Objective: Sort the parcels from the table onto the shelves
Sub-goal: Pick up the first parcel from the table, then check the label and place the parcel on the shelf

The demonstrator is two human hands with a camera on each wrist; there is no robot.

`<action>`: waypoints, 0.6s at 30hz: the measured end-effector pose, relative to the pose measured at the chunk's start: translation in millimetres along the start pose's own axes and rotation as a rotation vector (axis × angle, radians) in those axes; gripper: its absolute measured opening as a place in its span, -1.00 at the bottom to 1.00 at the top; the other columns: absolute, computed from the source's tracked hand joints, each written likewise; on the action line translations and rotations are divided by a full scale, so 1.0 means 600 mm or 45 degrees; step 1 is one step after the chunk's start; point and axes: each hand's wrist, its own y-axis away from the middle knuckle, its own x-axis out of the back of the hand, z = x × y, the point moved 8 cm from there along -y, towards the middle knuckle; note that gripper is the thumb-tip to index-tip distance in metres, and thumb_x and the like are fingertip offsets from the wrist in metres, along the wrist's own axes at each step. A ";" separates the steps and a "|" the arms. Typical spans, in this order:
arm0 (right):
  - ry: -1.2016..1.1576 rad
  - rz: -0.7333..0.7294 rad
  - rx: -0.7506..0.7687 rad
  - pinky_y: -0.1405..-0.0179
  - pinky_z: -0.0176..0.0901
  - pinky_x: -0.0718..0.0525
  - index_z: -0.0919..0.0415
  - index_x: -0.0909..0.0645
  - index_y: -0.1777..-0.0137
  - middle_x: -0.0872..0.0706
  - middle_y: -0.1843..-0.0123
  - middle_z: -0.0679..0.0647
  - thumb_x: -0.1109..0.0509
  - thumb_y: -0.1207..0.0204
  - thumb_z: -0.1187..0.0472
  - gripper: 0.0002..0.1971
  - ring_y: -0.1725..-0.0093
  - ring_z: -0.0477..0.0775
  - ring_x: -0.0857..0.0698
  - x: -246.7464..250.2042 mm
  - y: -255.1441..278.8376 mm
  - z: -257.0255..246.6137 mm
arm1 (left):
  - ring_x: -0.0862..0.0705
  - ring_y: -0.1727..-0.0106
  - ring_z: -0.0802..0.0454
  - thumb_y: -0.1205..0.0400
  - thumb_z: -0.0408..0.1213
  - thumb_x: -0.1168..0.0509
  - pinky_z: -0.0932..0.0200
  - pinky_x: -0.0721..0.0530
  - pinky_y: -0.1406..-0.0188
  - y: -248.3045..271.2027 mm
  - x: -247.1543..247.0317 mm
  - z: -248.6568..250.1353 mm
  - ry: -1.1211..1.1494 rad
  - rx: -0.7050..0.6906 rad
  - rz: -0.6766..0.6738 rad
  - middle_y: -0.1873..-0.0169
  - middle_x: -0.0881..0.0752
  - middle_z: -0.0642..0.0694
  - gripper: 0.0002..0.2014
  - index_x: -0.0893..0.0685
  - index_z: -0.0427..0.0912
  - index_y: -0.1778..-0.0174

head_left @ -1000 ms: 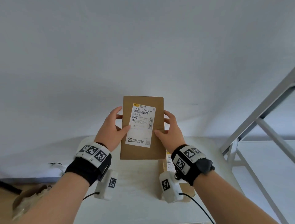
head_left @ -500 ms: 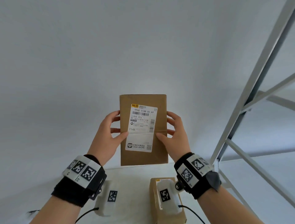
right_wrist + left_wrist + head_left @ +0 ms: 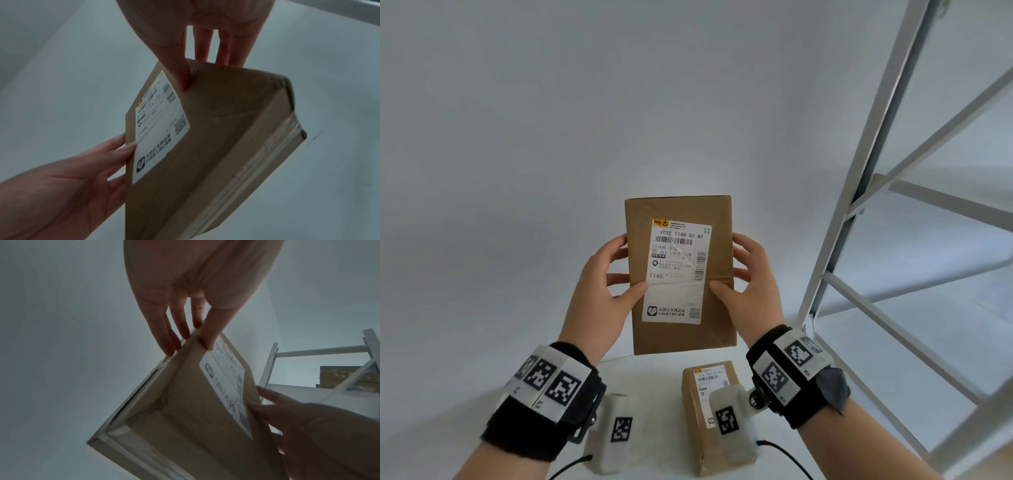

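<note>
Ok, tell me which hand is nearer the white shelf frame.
Right. The right hand grips the held parcel's edge on the side toward the shelf frame; the left hand grips the opposite edge, farther away.

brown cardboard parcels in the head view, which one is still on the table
The smaller brown cardboard parcel lying on the white table, partly behind the right wrist. The larger brown cardboard parcel is held up by the left hand and right hand.

Your right wrist camera (image 3: 732, 423) hides the table parcel (image 3: 702, 411) (label print unreadable) at five o'clock.
</note>
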 end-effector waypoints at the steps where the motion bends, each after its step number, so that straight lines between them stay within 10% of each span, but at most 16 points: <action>1: 0.003 0.009 -0.003 0.26 -0.55 -0.61 -0.18 -0.36 -0.37 -0.58 -0.23 -0.28 -0.44 -0.40 0.40 -0.35 -0.07 -0.31 -0.61 0.009 0.004 0.000 | -0.58 0.01 0.22 -0.52 -0.31 -0.38 0.52 -0.48 0.32 0.003 -0.006 0.006 0.000 -0.007 -0.010 -0.30 -0.52 0.13 -0.41 -0.36 0.10 -0.45; 18: 0.031 0.151 0.084 0.26 -0.64 -0.60 -0.23 -0.33 -0.29 -0.55 -0.17 -0.34 -0.44 -0.44 0.39 -0.40 -0.10 -0.29 -0.59 0.340 0.148 -0.037 | -0.56 0.07 0.38 -0.50 -0.26 -0.40 0.70 -0.50 0.49 0.168 -0.196 0.231 0.022 -0.217 -0.085 -0.21 -0.48 0.18 -0.39 -0.34 0.14 -0.44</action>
